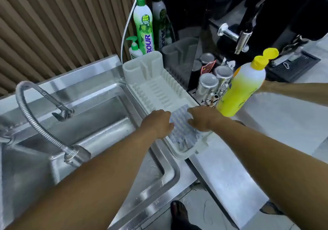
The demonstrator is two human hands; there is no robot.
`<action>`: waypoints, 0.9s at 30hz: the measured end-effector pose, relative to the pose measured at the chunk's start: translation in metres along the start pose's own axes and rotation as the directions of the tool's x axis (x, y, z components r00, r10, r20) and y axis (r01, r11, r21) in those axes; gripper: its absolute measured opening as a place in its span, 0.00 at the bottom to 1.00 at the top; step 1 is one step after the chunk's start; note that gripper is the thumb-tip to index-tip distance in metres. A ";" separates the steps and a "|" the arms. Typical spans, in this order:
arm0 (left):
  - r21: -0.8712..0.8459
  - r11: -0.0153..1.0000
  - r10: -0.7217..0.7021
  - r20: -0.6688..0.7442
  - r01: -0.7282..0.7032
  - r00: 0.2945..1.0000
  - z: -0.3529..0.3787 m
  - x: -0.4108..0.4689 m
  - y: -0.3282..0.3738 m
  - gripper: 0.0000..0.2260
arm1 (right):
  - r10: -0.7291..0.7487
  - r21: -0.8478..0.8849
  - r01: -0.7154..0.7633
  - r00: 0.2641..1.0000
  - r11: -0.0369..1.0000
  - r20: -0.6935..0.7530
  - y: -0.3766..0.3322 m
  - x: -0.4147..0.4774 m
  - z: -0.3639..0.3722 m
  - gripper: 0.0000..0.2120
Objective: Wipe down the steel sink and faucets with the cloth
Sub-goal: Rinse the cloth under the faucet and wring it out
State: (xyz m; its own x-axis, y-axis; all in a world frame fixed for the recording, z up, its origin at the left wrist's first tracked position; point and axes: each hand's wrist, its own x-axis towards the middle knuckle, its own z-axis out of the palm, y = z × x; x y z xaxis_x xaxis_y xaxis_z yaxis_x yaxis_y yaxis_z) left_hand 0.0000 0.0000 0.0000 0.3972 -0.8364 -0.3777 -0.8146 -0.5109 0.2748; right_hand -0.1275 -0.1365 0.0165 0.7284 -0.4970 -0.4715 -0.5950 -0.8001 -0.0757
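Both left grip (pixel 157 122) and right grip (pixel 204 119) hold cloth (pixel 182 129) (between them).

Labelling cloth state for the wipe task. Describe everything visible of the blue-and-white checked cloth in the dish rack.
The blue-and-white checked cloth is thin, soft fabric, rumpled and wet-looking at its near end. It lies spread along the near end of the white plastic dish rack. The left hand grips its left edge with curled fingers; the right hand touches its right side, grip unclear.

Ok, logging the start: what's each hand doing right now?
Left hand: gripping the cloth.
Right hand: on the cloth; grip cannot be told.
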 end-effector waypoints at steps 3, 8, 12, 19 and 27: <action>0.019 0.998 -0.062 -0.073 0.064 0.995 0.020 0.011 0.002 0.16 | 0.019 0.035 -0.019 1.000 0.999 -0.013 0.006 0.010 0.021 0.17; 0.169 0.970 -0.156 -0.125 0.177 0.980 0.034 0.027 0.012 0.15 | 0.050 -0.027 -0.051 0.998 0.998 -0.049 0.005 0.025 0.036 0.35; 0.132 0.979 -0.128 -0.202 0.157 0.971 0.031 0.030 0.025 0.10 | 0.078 -0.039 -0.080 0.996 0.996 -0.046 -0.008 0.028 0.034 0.32; -0.512 0.859 -0.119 -0.228 -0.015 0.966 0.010 0.004 0.019 0.03 | -0.002 -0.005 0.001 0.984 1.000 -0.179 -0.006 0.022 0.017 0.13; -0.778 0.606 -0.188 -0.342 -0.165 0.921 -0.037 -0.061 0.006 0.04 | -0.067 0.412 0.196 0.949 0.890 -0.307 -0.036 -0.018 -0.031 0.09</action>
State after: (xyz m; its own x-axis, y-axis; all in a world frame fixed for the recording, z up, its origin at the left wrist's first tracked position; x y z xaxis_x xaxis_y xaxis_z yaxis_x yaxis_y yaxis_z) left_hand -0.0134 0.0410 0.0573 0.6636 -0.7417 -0.0971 -0.2303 -0.3261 0.9168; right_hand -0.1081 -0.1089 0.0546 0.8356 -0.5215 -0.1726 -0.5267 -0.6714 -0.5214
